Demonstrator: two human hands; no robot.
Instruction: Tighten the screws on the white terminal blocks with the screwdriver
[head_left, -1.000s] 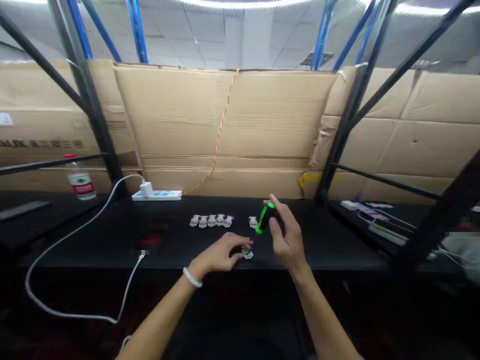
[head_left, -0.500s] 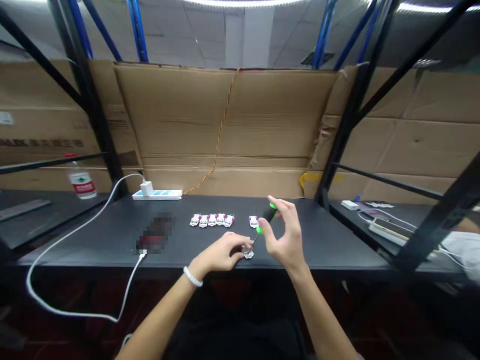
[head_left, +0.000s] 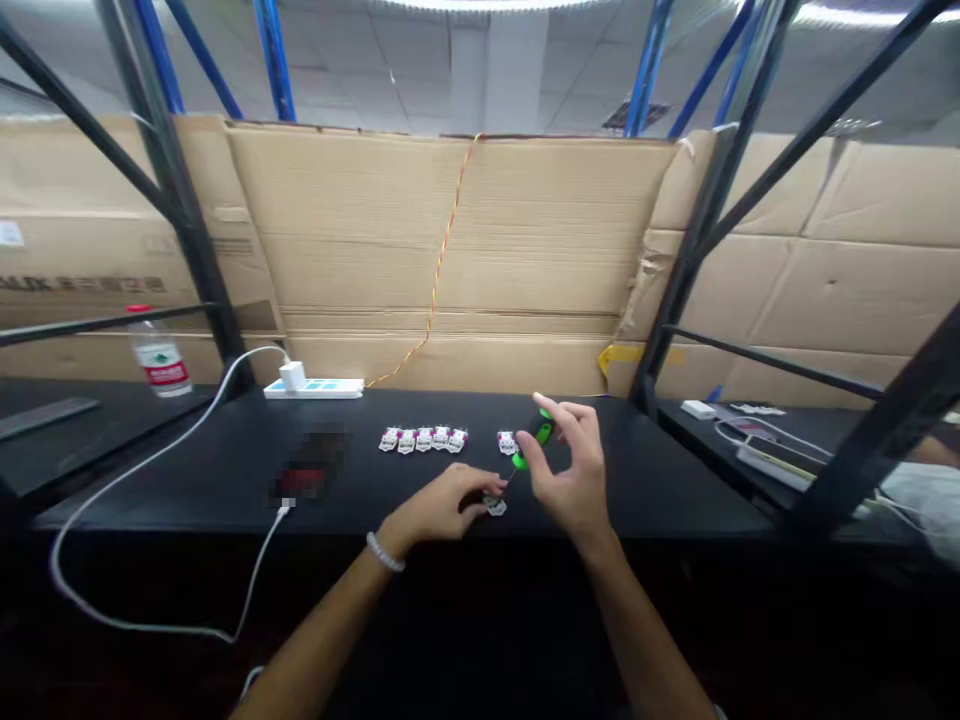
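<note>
My right hand [head_left: 568, 470] grips a green and black screwdriver [head_left: 541, 433] between thumb and fingers, its shaft slanting down to the left. The tip meets a small white part [head_left: 495, 506] near the table's front edge. My left hand [head_left: 450, 502], with a pale bead bracelet on the wrist, pinches that part from the left and partly covers it. A similar white and purple part [head_left: 507, 442] lies just behind the screwdriver. Farther left, several more such white and purple parts [head_left: 424, 440] lie in a row.
A white power strip [head_left: 315, 389] with a charger stands at the back left. Its white cable [head_left: 124, 480] loops to a blurred-out dark item [head_left: 309, 468]. Black rack posts [head_left: 679, 270] flank the black table [head_left: 645, 470]; cardboard [head_left: 540, 250] closes the back.
The screwdriver handle has turned, so more green faces me, and the right fingers have shifted slightly on it. The left hand and the white part stay nearly in place. The picture is brighter.
</note>
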